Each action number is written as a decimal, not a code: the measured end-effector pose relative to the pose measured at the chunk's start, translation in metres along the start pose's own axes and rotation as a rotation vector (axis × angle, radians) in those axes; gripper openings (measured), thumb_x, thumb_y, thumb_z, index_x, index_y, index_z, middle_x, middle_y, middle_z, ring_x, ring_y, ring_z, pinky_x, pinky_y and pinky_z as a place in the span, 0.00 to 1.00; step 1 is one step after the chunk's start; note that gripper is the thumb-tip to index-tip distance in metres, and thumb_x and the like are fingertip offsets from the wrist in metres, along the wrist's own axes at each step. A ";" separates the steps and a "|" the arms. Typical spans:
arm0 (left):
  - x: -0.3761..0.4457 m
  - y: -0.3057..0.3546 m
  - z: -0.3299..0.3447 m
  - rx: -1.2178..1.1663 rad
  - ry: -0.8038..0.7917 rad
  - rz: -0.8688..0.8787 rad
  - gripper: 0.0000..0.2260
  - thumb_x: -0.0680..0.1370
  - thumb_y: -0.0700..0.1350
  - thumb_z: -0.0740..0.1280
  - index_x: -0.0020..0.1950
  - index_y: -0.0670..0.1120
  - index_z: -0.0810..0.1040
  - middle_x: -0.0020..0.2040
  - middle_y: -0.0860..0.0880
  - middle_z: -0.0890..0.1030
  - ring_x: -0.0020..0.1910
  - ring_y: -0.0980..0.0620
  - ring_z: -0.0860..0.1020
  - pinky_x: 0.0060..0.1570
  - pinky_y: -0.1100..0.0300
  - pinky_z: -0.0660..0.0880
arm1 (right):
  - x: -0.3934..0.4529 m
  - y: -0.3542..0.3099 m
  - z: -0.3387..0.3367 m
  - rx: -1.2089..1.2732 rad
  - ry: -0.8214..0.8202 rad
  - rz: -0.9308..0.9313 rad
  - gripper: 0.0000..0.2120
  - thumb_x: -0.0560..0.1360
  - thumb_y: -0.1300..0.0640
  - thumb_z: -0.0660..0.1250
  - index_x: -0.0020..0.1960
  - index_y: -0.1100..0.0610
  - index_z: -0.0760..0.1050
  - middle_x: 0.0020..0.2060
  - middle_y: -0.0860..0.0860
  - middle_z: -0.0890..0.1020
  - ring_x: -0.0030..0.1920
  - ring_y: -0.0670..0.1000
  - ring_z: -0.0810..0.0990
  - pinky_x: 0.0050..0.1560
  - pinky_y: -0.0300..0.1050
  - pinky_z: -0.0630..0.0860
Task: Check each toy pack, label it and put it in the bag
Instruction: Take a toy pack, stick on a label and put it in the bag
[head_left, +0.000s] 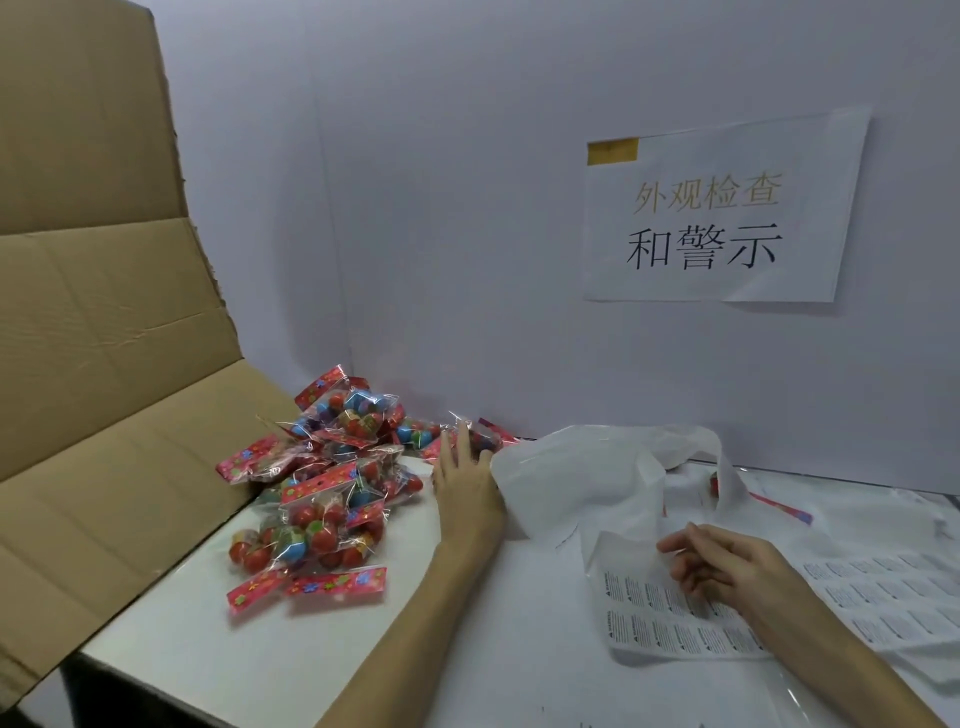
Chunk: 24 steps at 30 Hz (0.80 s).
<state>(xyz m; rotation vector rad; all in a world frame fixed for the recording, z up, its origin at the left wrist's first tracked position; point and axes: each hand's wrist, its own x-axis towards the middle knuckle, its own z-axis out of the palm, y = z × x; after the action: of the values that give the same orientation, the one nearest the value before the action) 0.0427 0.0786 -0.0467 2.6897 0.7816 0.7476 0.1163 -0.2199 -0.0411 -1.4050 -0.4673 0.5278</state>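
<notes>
A pile of clear toy packs (327, 488) with red headers and coloured balls lies on the white table, left of centre. My left hand (465, 480) reaches forward with straight fingers, its fingertips at a pack (485, 439) by the back wall, beside the white plastic bag (582, 483). My right hand (727, 569) hovers with loosely curled fingers over a curled sheet of warning labels (670, 618); it holds nothing that I can make out. One red pack (779, 506) shows partly behind the bag's handle.
A large flattened cardboard box (104, 338) leans at the left, its flap under the pile. More label sheets (883, 597) lie at the right. A paper sign (722, 208) hangs on the white wall behind. The table's front edge (197, 675) runs at lower left.
</notes>
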 end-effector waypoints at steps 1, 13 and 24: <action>-0.005 0.005 0.000 0.023 0.042 0.003 0.15 0.83 0.47 0.66 0.69 0.47 0.78 0.85 0.42 0.52 0.84 0.38 0.47 0.81 0.42 0.47 | 0.000 -0.001 0.000 0.005 0.001 0.001 0.18 0.74 0.51 0.66 0.46 0.66 0.86 0.36 0.64 0.82 0.35 0.55 0.80 0.34 0.39 0.79; -0.006 0.007 -0.019 -0.155 0.301 -0.029 0.14 0.82 0.49 0.69 0.62 0.40 0.79 0.58 0.42 0.82 0.61 0.42 0.78 0.70 0.46 0.69 | -0.007 -0.005 0.002 -0.125 0.017 -0.054 0.11 0.77 0.52 0.68 0.53 0.55 0.86 0.43 0.61 0.85 0.41 0.59 0.85 0.41 0.43 0.82; -0.008 0.015 -0.028 -0.296 0.508 0.077 0.08 0.83 0.40 0.67 0.58 0.39 0.83 0.52 0.41 0.85 0.54 0.39 0.80 0.59 0.48 0.71 | -0.005 0.009 0.017 -1.201 -0.093 -0.230 0.27 0.77 0.28 0.47 0.75 0.24 0.57 0.82 0.36 0.46 0.80 0.44 0.49 0.79 0.51 0.53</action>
<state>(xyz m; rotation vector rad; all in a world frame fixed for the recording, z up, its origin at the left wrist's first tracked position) 0.0280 0.0645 -0.0207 2.2951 0.6071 1.4724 0.1018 -0.2088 -0.0486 -2.4176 -1.1102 0.0742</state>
